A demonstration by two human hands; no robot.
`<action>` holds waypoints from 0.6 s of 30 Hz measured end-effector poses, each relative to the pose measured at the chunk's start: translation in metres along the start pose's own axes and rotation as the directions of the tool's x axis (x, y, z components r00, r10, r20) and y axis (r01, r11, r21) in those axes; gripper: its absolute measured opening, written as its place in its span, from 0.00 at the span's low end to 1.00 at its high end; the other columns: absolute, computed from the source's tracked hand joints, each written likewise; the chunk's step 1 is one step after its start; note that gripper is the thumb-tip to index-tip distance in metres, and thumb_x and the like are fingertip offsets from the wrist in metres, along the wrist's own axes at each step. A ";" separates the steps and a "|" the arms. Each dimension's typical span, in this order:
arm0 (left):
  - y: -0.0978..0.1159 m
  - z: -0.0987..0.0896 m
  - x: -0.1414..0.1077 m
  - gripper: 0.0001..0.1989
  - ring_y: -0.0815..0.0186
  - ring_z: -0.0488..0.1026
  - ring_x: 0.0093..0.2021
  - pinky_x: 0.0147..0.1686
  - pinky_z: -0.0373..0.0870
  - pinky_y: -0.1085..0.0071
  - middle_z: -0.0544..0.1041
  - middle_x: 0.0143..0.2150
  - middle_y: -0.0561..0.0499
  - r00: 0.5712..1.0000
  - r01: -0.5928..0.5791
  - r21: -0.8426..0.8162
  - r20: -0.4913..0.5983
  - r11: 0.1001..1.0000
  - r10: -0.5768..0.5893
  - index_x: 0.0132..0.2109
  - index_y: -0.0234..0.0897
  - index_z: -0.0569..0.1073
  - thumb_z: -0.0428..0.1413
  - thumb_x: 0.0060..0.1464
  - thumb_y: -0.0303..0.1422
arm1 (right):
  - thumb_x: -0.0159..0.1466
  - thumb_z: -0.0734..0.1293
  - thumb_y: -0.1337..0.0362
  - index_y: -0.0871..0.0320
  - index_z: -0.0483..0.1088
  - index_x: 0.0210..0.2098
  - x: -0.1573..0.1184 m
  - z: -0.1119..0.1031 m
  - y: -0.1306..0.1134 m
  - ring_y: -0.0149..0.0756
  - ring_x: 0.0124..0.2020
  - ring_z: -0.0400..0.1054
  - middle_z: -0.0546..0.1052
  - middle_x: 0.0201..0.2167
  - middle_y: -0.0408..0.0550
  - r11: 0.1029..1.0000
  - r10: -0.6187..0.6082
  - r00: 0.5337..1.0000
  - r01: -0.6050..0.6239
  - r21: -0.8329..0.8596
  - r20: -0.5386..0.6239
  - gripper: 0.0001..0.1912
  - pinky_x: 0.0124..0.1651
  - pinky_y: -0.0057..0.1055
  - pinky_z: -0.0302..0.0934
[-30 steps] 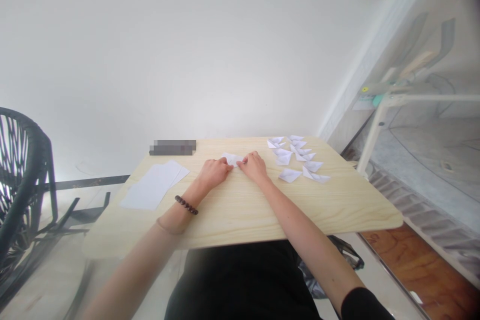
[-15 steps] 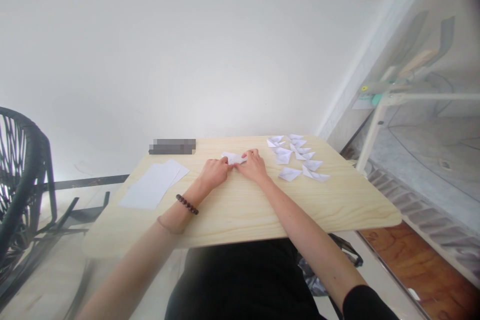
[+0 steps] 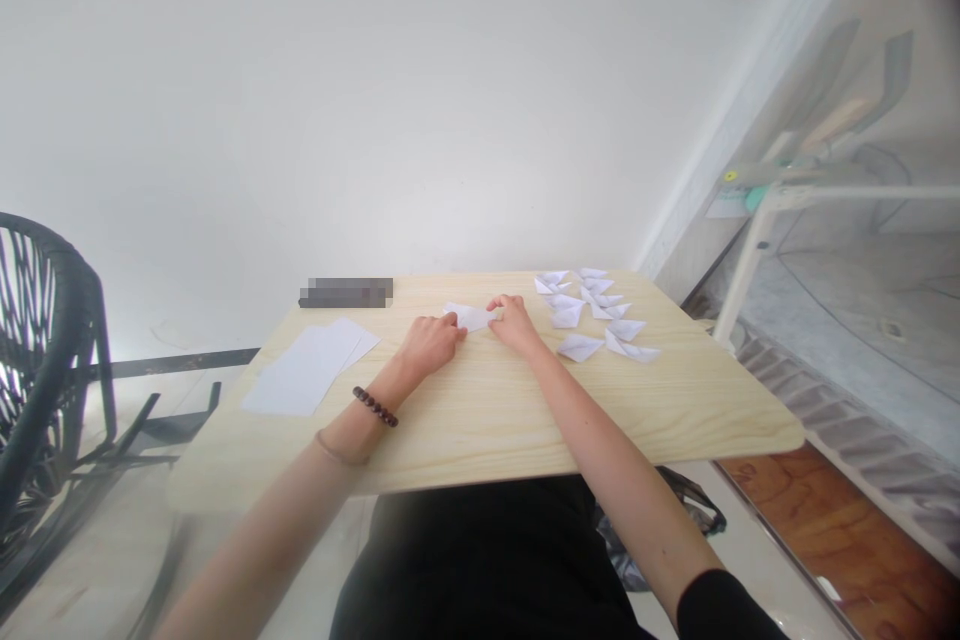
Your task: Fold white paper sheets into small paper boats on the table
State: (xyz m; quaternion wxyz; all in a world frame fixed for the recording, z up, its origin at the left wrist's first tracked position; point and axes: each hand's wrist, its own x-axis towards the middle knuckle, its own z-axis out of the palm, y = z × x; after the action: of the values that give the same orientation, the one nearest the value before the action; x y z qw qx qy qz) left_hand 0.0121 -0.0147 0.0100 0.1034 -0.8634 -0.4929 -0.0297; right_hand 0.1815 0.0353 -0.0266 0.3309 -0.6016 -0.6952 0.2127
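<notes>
A small folded piece of white paper (image 3: 472,317) lies at the middle of the wooden table (image 3: 480,420), between my hands. My left hand (image 3: 433,342) grips its left end, fingers closed and thumb along the near edge. At the right end, my right hand (image 3: 514,324) pinches the paper between thumb and forefinger. The fingers partly cover both ends, so the exact folds there are hidden. Several folded white paper boats (image 3: 580,348) stand in two loose columns to the right of my right hand.
Flat white sheets (image 3: 300,370) overlap at the table's left. A dark, pixelated object (image 3: 345,294) sits at the back left edge. A white wall (image 3: 450,120) rises behind the table. On the left is a dark woven chair (image 3: 67,320); a white metal frame (image 3: 750,260) stands right.
My right hand has slid a little to the right along the folded paper, uncovering more of its middle. My left hand stays nearly in place.
</notes>
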 end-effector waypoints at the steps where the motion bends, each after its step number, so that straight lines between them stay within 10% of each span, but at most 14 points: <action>1: 0.000 0.000 0.000 0.18 0.66 0.69 0.30 0.28 0.58 0.70 0.69 0.38 0.46 1.000 0.000 -0.002 -0.007 1.000 0.000 0.40 0.40 0.72 0.38 0.56 0.32 | 0.48 0.59 0.75 0.55 0.63 0.35 0.000 -0.001 0.000 0.27 0.31 0.61 0.57 0.39 0.45 1.000 -0.005 1.000 0.005 0.006 -0.002 0.15 0.43 0.30 0.57; 18: -0.017 0.014 -0.003 0.12 0.66 0.66 0.42 0.41 0.63 0.71 0.70 0.40 0.49 0.972 -0.039 -0.377 -0.228 0.925 -0.052 0.41 0.40 0.70 0.46 0.52 0.36 | 0.55 0.62 0.61 0.53 0.69 0.37 -0.012 -0.001 -0.006 0.32 0.40 0.61 0.67 0.36 0.45 0.957 -0.204 0.978 0.209 -0.202 0.047 0.10 0.45 0.30 0.52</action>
State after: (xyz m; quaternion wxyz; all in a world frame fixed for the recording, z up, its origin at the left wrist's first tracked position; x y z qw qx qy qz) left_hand -0.0045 -0.0064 -0.0015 -0.0083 -0.8559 -0.4649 -0.2262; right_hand 0.1786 0.0222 -0.0239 0.2783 -0.5539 -0.7767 0.1113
